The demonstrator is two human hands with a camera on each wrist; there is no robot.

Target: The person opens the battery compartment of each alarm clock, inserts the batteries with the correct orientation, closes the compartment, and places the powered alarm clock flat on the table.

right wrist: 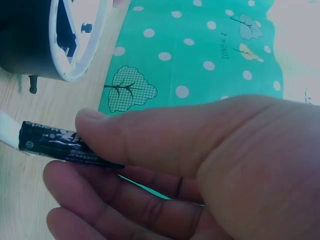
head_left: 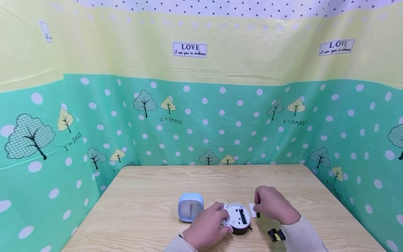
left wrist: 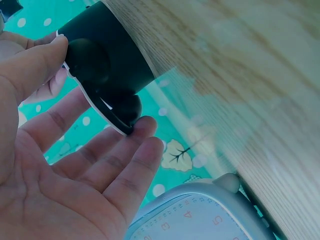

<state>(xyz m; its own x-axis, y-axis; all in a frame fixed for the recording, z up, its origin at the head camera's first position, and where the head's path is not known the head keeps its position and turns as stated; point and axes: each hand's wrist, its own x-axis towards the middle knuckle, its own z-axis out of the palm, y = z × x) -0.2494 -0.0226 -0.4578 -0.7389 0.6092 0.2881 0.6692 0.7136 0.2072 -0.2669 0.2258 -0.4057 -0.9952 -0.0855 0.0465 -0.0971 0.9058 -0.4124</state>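
My left hand (head_left: 207,225) grips the round alarm clock (head_left: 234,213) by its edge, thumb on one side and fingers on the other. The clock lies face down, its white back up with a long, dark battery slot uncovered. In the left wrist view, the clock's black body (left wrist: 110,55) shows beside the thumb. My right hand (head_left: 275,206), just right of the clock, pinches a black battery (right wrist: 55,142) between thumb and fingers. Against the battery's far end, in the right wrist view, appears a white strip (right wrist: 10,132); the head view shows it as a small white piece (head_left: 252,210).
A light blue square clock (head_left: 190,207) stands left of the round one, close to my left hand. Near my right sleeve lies a small black object with a yellow patch (head_left: 276,235). Patterned curtains rise behind the wooden table (head_left: 151,185).
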